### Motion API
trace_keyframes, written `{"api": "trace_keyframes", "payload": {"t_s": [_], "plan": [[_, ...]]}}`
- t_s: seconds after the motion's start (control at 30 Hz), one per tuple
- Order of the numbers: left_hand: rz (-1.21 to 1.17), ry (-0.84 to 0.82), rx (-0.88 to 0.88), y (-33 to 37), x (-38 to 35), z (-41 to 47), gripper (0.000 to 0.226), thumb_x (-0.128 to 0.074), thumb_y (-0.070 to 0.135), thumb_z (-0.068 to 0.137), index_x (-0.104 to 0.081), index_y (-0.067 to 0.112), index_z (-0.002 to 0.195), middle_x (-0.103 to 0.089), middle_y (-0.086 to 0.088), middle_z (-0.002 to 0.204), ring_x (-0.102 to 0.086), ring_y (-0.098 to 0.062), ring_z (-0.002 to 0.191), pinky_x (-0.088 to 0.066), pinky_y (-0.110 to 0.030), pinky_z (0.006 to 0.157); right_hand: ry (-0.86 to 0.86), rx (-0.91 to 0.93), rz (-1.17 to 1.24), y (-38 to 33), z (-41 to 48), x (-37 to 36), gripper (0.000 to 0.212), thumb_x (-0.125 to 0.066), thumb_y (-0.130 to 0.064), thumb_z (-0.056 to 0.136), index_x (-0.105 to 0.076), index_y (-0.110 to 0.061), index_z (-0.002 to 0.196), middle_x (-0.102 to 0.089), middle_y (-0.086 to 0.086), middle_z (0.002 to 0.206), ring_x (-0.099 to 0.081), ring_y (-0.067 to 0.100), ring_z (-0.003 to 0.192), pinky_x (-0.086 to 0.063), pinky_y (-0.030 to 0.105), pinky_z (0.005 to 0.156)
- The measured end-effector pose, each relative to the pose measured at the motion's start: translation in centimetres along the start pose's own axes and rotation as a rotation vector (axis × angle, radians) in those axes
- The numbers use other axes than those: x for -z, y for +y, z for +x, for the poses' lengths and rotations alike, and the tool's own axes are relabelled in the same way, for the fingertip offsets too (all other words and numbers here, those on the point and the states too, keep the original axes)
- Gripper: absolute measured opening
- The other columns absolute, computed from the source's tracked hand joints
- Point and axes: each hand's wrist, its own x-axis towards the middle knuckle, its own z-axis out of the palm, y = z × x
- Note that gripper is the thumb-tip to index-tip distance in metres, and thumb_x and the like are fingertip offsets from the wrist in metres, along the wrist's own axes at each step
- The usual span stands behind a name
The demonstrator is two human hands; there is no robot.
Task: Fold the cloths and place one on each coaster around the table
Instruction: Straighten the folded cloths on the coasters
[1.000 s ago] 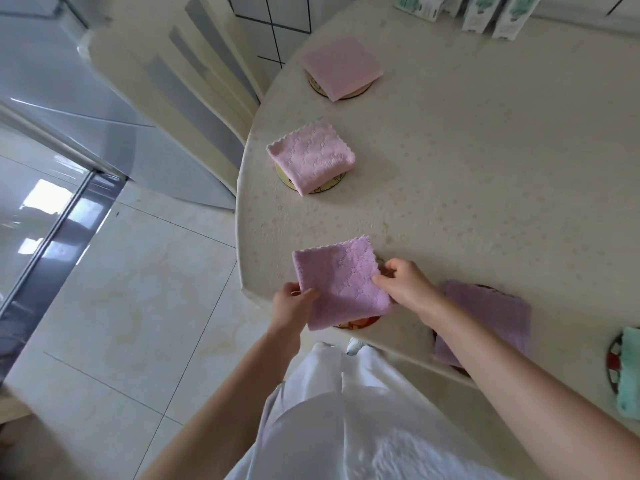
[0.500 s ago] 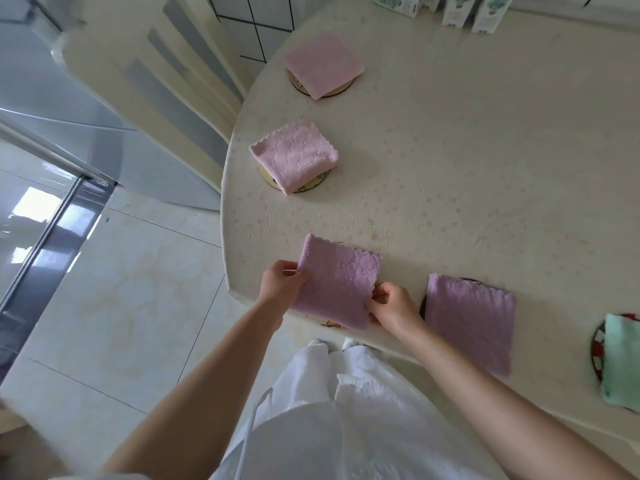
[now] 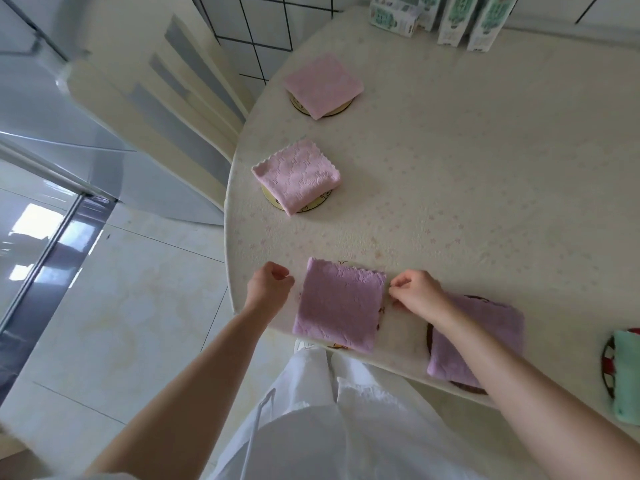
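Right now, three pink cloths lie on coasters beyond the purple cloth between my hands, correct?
Not quite: there are two, not three. The near pink cloth and the far pink cloth each lie on coasters beyond the purple cloth, which sits between the left hand and the right hand. The head view shows it.
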Motion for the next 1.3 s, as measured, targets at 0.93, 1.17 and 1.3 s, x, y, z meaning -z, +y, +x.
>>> {"api": "trace_keyframes", "payload": {"t_s": [0.93,1.17,1.3], "plan": [[-0.825,-0.287,0.378,9.6,6.3,14.0,0.013,-0.051,-0.008,0.086,-0.060,-0.006,0.096,-0.063,-0.017,0.090,-0.062,-0.027,0.089,-0.052,-0.037,0.089,0.163,-0.027,0.005,-20.4,12.8,-1.0,0.018,-0.055,-0.024,0.079,-0.059,-0.012,0.092,-0.062,0.011,0.088,-0.061,0.031,0.087,-0.041,0.028,0.070],[-0.984,-0.308,0.474,10.7,6.0,14.1,0.009,-0.058,0.000,0.087,-0.056,-0.002,0.096,-0.061,-0.019,0.092,-0.062,-0.028,0.084,-0.052,-0.035,0.076,0.147,-0.037,0.056,-21.8,14.3,-0.4,0.029,-0.053,-0.026,0.085,-0.044,-0.010,0.063,-0.045,0.004,0.060,-0.043,0.024,0.062,-0.030,0.028,0.052],[-0.894,-0.275,0.468,11.0,5.8,14.5,0.016,-0.066,0.007,0.084,-0.058,0.001,0.097,-0.060,-0.014,0.088,-0.059,-0.023,0.080,-0.050,-0.027,0.070,0.040,-0.029,0.229,-22.1,14.9,0.0,0.026,-0.055,-0.036,0.071,-0.039,-0.017,0.063,-0.039,0.004,0.063,-0.041,0.020,0.061,-0.035,0.028,0.060]]}}
